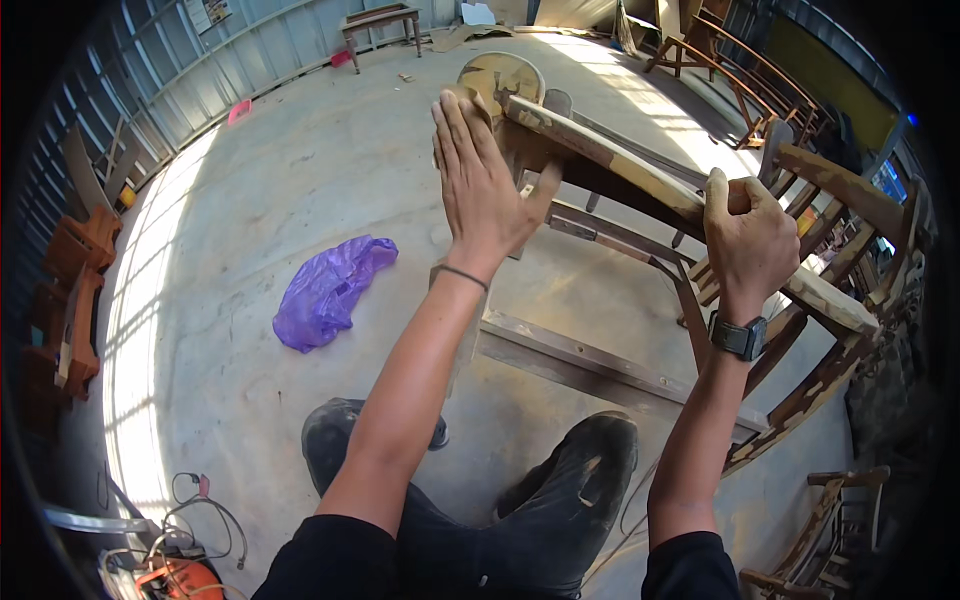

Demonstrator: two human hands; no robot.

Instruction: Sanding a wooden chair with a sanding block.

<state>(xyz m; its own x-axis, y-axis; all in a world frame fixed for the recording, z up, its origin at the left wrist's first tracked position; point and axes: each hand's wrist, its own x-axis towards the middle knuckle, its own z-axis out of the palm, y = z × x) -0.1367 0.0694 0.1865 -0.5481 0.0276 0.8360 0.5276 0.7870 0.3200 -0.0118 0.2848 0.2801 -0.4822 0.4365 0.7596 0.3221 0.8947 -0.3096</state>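
Note:
A wooden armchair or bench frame with patchy, worn finish stands before me; its armrest (615, 154) runs from upper middle to lower right. My left hand (476, 176) lies flat at the frame's near-left end, fingers together and thumb spread to the inner side. Past its fingertips shows the curled edge of a thin brown sheet (481, 106), possibly sandpaper; the palm's underside is hidden. Further right, my right hand (750, 229) grips the armrest, with the thumb up and the fingers curled. A rounded wooden panel (517, 75) rises beyond my left fingertips.
A crumpled purple plastic bag (330, 292) lies on the concrete floor. Cables (214, 510) and an orange power tool (180, 579) sit at lower left. A slatted wooden chair back (844, 180) stands at right, another wooden frame (817, 525) below. A small table (380, 16) stands far back.

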